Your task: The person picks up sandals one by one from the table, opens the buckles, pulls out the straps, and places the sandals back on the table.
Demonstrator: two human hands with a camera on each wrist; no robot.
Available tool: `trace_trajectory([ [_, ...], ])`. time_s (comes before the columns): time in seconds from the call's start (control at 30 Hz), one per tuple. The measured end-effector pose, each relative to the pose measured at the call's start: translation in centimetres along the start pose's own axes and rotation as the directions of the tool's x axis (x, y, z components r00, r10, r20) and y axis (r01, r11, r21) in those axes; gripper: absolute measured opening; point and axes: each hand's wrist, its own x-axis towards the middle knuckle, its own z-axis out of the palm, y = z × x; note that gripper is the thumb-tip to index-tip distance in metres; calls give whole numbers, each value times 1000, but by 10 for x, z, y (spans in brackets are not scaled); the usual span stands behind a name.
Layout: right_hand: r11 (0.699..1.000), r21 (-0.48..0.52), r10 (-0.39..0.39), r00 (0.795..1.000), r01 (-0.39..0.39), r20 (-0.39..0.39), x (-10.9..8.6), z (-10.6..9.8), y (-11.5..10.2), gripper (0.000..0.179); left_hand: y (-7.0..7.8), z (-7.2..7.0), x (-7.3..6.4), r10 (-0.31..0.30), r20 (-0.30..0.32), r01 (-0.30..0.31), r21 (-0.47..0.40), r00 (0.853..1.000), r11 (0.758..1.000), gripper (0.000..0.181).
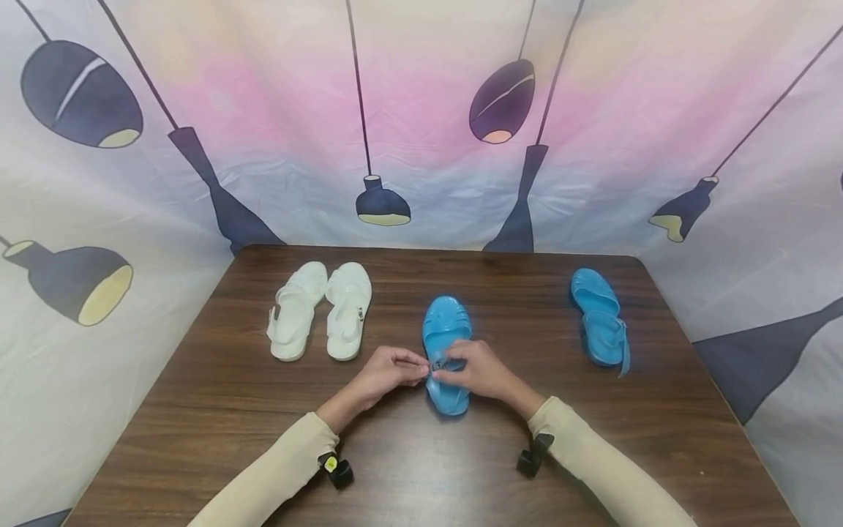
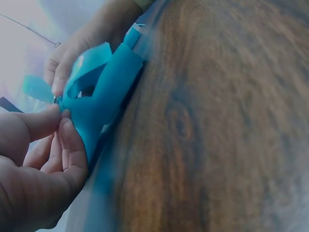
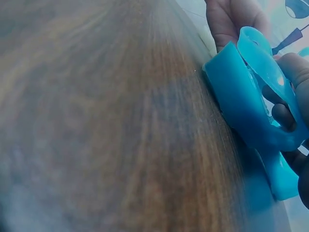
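A blue sandal lies at the middle of the table with its toe pointing away. At its left side my left hand pinches the strap by the small metal buckle between thumb and fingers. My right hand reaches across from the other side, thumb and finger pinching the strap at the same buckle. The loose strap end sticks out past the buckle in the left wrist view. In the right wrist view, fingers of the right hand pass through the opening under the ankle strap. Fingertips partly hide the buckle.
The matching blue sandal lies at the right of the table, its strap hanging loose. Two white sandals stand side by side at the back left. A printed cloth hangs behind the brown wooden table.
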Motion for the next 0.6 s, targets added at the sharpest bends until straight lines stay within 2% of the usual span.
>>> trace_trajectory([
  [0.2, 1000, 0, 10, 1000, -10, 0, 0, 0, -2, 23, 5, 2, -1, 9, -45, -8, 14, 999, 1000, 23],
  [0.4, 1000, -18, -2, 1000, 2, -3, 1, 0, -3, 24, 5, 1, -3, 41, -46, -40, 38, 998, 999, 24],
  [0.5, 1000, -19, 1, 1000, -1, 2, 2, 0, -3, 18, 7, 0, -6, 100, -23, -95, 141, 995, 985, 23],
  [0.6, 1000, -13, 10, 1000, -10, 12, 2, 0, -2, 16, 10, -2, -10, 179, 4, -173, 286, 984, 943, 22],
])
